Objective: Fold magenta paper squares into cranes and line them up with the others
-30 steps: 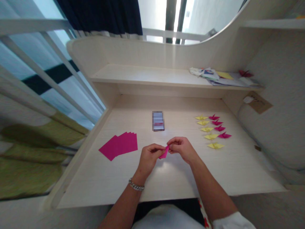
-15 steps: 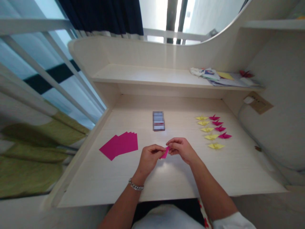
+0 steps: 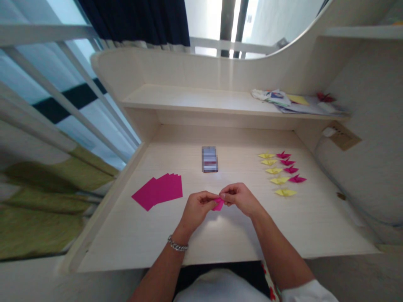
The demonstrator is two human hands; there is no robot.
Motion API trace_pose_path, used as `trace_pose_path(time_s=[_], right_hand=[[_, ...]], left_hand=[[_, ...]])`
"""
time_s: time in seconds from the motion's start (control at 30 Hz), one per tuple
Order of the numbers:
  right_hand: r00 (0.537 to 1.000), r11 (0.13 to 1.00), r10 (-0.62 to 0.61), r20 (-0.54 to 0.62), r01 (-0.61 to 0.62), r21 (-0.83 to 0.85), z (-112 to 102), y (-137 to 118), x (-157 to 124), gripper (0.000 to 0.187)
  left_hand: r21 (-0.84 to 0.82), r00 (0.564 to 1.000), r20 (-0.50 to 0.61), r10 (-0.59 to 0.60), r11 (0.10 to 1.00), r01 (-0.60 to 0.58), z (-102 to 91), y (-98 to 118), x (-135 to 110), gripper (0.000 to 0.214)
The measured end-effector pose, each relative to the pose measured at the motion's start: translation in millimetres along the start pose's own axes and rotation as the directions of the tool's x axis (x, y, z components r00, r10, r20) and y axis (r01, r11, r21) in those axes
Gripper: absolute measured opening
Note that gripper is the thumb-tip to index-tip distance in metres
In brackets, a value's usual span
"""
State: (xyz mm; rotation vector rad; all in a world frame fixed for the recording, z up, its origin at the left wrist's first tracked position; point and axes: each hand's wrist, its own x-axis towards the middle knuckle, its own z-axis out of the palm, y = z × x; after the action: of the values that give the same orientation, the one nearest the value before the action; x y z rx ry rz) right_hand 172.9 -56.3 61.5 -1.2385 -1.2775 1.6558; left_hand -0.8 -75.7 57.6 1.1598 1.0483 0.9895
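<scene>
Observing remotely, I note left hand (image 3: 197, 208) and right hand (image 3: 242, 199) pinching pink paper (image 3: 218, 205), their grip partly hiding it; phone (image 3: 209, 159) beyond, sheets (image 3: 165, 189) leftward, folded birds (image 3: 279, 180) rightward.

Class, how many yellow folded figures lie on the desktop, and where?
5, down the right side of the desktop. The farthest yellow figure, second, third and fourth each lie left of a pink figure; the nearest yellow figure has none beside it. None looks hidden.
</scene>
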Motion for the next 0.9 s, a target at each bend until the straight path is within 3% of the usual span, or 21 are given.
trace_pose_path(time_s=[0.13, 0.33, 0.53, 0.67, 0.9], right_hand=[[1.0, 0.999, -0.027, 0.005, 0.027, -0.022, -1.3, 2.2, 0.1, 0.02], [0.997, 0.992, -0.078, -0.011, 0.076, -0.1, -0.2, 0.8, -0.4, 0.015], [0.991, 0.976, -0.122, -0.051, 0.111, -0.186, 4.1, 2.0, -2.8, 0.014], [0.99, 0.972, -0.123, -0.063, 0.107, -0.211, 5.0, 2.9, -3.8, 0.014], [0.993, 0.987, -0.092, -0.074, 0.081, -0.135, 9.1, 4.4, -3.2, 0.014]], left_hand=[[0.005, 1.0, 0.018, -0.012, 1.0, 0.012, -4.2, 0.1, -1.4, 0.013], [-0.205, 0.996, 0.014, -0.085, 0.975, 0.086, -4.8, -7.9, -2.0, 0.019], [-0.049, 0.997, -0.039, -0.072, 0.996, 0.07, -0.3, -7.5, 0.7, 0.021], [-0.016, 0.998, -0.015, -0.063, 0.998, 0.062, -1.4, -8.1, 3.2, 0.02], [-0.011, 0.999, 0.011, -0.036, 0.999, 0.036, -4.0, -7.7, 2.9, 0.018]])
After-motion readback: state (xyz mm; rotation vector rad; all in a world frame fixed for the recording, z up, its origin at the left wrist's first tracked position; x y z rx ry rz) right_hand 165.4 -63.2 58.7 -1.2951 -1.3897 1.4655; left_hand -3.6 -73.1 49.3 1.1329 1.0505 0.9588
